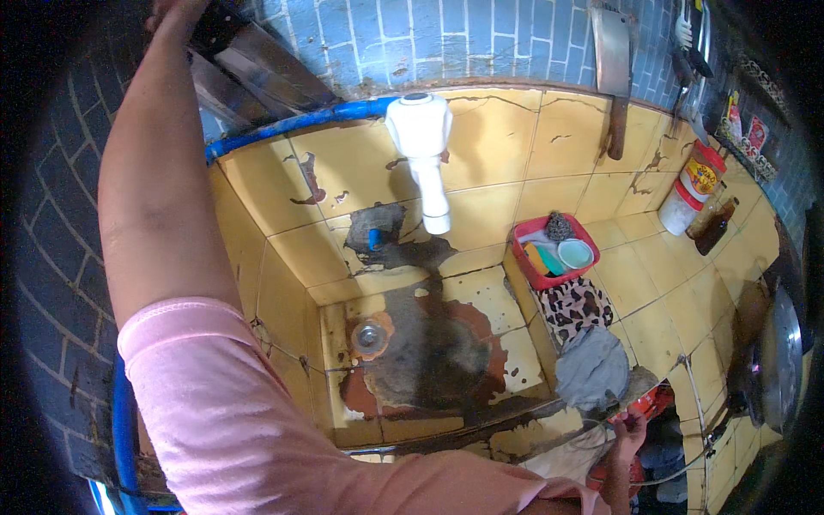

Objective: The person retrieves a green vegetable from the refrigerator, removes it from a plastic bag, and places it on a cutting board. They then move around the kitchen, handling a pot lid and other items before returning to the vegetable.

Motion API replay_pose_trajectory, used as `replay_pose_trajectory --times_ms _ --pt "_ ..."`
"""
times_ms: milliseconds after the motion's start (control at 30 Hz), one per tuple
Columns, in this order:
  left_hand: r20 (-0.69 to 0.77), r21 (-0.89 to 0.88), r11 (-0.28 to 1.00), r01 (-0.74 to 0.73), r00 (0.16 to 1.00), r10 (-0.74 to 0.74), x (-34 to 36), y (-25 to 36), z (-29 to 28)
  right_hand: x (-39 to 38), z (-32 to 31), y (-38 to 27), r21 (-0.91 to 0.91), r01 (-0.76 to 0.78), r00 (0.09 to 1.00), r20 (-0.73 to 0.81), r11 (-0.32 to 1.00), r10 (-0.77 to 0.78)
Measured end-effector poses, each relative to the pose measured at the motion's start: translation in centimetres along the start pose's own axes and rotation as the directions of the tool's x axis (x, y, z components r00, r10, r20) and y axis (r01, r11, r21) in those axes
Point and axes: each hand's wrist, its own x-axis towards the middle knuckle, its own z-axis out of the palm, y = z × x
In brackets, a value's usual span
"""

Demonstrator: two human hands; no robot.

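My left arm, in a pink sleeve, reaches up along the left wall. My left hand (174, 10) is at the picture's top edge, against a dark object on a metal rack (257, 69); its fingers are mostly cut off. My right hand (629, 432) is low at the front edge of the yellow tiled counter (652, 283), beside a red object (657, 402) and just below a grey cloth (592, 365). Its grip cannot be made out. Between the arms lies a worn yellow tiled sink (283, 300) with a metal drain (369, 336).
A white tap (422, 146) and a blue pipe (283, 126) run along the sink's back. On the counter: a red basket (525, 257) of sponges, a leopard-print cloth (573, 307), a red-lidded jar (693, 187), a dark bottle (712, 225). A cleaver (611, 60) hangs on the wall. A metal pan (781, 356) stands at right.
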Motion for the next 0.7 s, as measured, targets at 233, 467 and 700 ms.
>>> replay_pose_trajectory --times_ms 233,467,700 --pt "-0.008 0.214 0.943 -0.256 0.964 0.264 8.1 -9.7 2.7 -1.7 2.8 -1.7 -0.239 0.003 0.999 0.052 0.971 0.009" --pt "-0.005 0.398 0.906 -0.141 0.988 0.156 -1.3 -7.8 4.1 -3.4 -2.0 -2.1 -0.082 -0.003 0.998 -0.059 0.997 -0.002" --pt "0.136 0.292 0.933 -0.212 0.974 0.179 -3.6 -11.0 7.2 -8.2 -10.2 -4.8 -0.193 -0.091 0.959 -0.283 0.977 0.033"
